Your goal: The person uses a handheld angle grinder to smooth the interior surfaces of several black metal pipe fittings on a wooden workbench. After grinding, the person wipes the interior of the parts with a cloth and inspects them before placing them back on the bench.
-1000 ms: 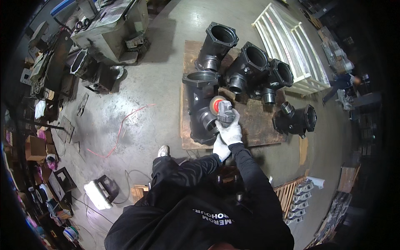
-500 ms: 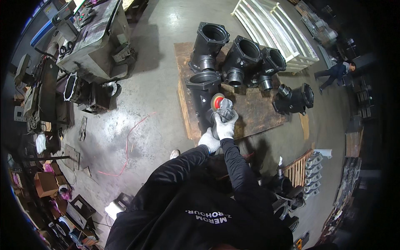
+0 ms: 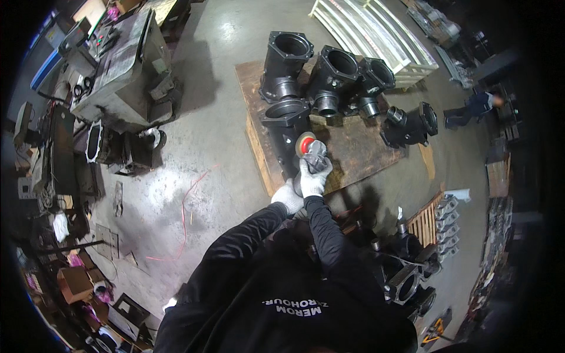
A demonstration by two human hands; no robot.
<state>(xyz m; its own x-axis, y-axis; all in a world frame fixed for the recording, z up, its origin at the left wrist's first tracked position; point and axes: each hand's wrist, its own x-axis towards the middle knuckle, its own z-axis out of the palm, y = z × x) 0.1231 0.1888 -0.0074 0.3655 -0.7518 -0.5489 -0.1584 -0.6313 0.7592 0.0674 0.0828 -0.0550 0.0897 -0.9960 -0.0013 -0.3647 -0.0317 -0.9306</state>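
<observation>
An angle grinder (image 3: pixel 316 152) with a silver-grey head is held in both my hands, which wear white knit gloves. My right hand (image 3: pixel 314 177) wraps round it just behind the head. Lower down, my left hand (image 3: pixel 288 197) is closed about its rear body, which the gloves mostly hide. The grinder's round disc (image 3: pixel 304 143), with a red centre, is at the right side of a black cast pipe fitting (image 3: pixel 283 139). Whether disc and metal touch, I cannot tell. This fitting has a flanged opening at its far end and rests on a wooden board (image 3: pixel 372 154).
Several more black fittings stand on the board, one (image 3: pixel 288 62) at the back and another (image 3: pixel 411 125) at its right edge. A white slatted crate (image 3: pixel 376 44) lies beyond. A red cord (image 3: pixel 185 217) runs over the floor. A person (image 3: pixel 471 110) is at far right, a metal workbench (image 3: pixel 120 76) far left.
The view has shifted slightly, so the fittings sit a little further left. Both hands keep their hold on the grinder beside the same fitting. The person at far right has changed stance.
</observation>
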